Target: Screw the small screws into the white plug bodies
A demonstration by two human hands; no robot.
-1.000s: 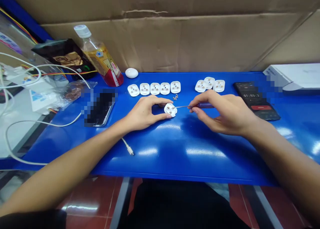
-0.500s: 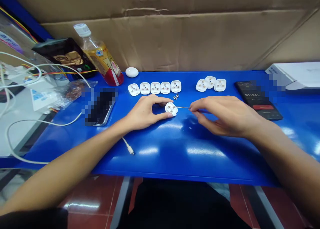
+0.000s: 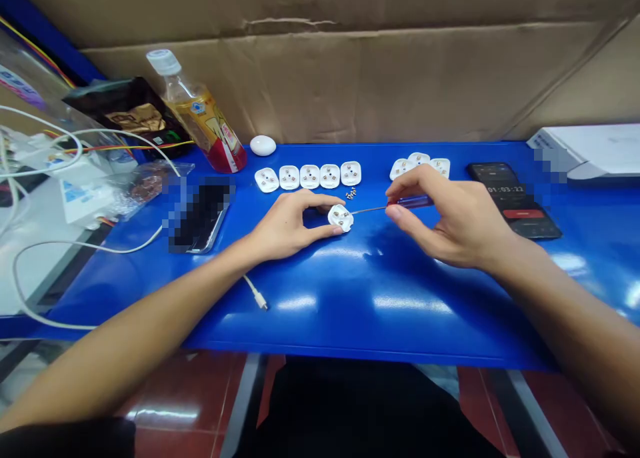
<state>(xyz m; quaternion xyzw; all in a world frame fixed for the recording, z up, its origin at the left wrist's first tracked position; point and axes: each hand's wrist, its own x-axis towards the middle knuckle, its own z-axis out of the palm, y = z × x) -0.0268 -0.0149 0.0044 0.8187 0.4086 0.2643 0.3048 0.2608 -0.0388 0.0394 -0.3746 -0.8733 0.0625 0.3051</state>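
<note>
Between the thumb and fingers of my left hand [image 3: 290, 228] is a white plug housing [image 3: 341, 219] with metal terminals inside, held just above or on the blue table. My right hand [image 3: 445, 218] grips a screwdriver [image 3: 413, 201] by its purple, translucent handle. The thin shaft points left, and its tip is at the right side of the housing. A small pile of screws [image 3: 351, 193] lies just beyond the housing. Behind it, several similar white housings [image 3: 309, 177] stand in a row, and a further group of housings [image 3: 419, 159] sits partly behind my right hand.
A drink bottle [image 3: 207, 121] and a white egg-shaped object [image 3: 263, 145] stand at the back left. One phone [image 3: 203, 215] lies at left, another phone [image 3: 515, 201] showing a timer at right. A white cable [image 3: 257, 295] crosses the blue table [image 3: 350, 325]. A white box [image 3: 595, 145] is back right.
My right hand has tilted and shifted up slightly, fingers more raised, so the screwdriver's handle now shows. The left hand and housing have stayed nearly in place.
</note>
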